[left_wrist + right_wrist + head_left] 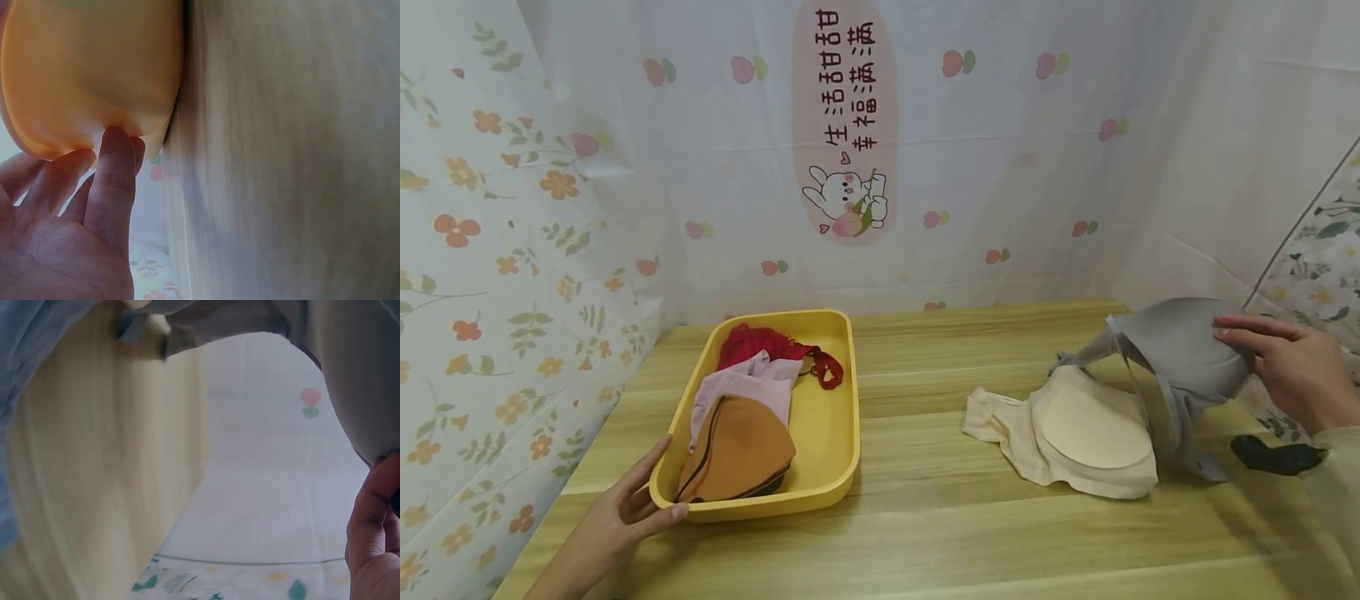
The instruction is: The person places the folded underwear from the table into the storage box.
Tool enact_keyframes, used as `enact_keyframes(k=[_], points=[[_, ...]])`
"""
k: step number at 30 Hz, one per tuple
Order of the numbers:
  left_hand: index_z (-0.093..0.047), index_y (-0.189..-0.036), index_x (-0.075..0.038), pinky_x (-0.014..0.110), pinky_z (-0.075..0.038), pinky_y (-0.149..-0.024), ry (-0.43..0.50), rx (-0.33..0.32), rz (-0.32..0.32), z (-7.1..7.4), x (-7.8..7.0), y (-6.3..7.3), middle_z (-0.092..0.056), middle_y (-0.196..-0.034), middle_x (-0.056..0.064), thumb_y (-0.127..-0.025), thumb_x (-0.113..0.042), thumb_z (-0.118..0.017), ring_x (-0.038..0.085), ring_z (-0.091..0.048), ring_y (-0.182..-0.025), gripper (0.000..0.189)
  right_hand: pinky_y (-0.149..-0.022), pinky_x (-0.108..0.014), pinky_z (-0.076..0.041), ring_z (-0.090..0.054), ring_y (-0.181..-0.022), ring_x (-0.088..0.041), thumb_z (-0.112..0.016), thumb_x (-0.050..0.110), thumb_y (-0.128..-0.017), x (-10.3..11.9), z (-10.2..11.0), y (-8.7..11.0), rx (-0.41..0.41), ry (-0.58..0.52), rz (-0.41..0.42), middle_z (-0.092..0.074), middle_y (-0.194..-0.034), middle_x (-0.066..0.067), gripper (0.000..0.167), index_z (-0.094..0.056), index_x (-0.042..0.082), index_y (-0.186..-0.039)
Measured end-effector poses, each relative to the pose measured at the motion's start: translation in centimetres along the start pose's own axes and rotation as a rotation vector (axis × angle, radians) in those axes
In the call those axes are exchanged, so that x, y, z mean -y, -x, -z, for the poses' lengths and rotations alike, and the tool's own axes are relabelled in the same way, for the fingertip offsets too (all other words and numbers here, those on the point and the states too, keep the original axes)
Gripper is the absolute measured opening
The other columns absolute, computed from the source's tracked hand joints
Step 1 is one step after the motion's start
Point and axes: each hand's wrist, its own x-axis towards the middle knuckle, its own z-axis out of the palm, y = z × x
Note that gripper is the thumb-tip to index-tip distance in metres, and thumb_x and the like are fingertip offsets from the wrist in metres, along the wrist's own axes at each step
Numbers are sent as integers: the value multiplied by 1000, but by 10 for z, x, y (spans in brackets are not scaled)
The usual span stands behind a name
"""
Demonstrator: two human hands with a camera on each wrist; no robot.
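Note:
My left hand [613, 521] grips the near left corner of a yellow plastic tray [853, 417]; in the left wrist view its fingers [112, 187] touch the outer wall. Inside the tray lie an orange-brown bra [745, 446] with dark trim, a folded lilac garment [752, 379] and a red lacy garment [760, 342] with a strap. On the right, my right hand [1300, 367] pinches the edge of a grey bra [1187, 342], raised with its lower parts hanging near the table. Beside and partly behind it, a cream bra [1097, 425] lies on the wood.
The wood-grain table [917, 492] extends between tray and bras. Printed curtains [1022, 167] stand behind it and at both sides. A dark object [1277, 456], its kind unclear, shows by the right sleeve [1330, 492].

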Motion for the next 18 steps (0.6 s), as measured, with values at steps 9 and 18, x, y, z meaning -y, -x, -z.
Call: enact_keyframes(k=[9,18], points=[[-4,-162,-37,10,-49,-85,39,2,-35,0,3,-1,-6,-168,24,-98,-22,-66,-30,-36,-111,90,-42,-37,-25,-43,-49,-7,-65,27,-98,30,-7,-3,2,-133,45,-67,-91,38,17,-77,38,-103],[-3,-162,-38,10,-49,-85,64,14,-31,-1,5,-2,-4,-168,24,-99,-21,-65,-30,-36,-111,90,-74,-10,-45,-54,-115,6,-66,34,-96,49,-15,-7,-9,-116,54,-46,-153,15,27,-72,32,-122]])
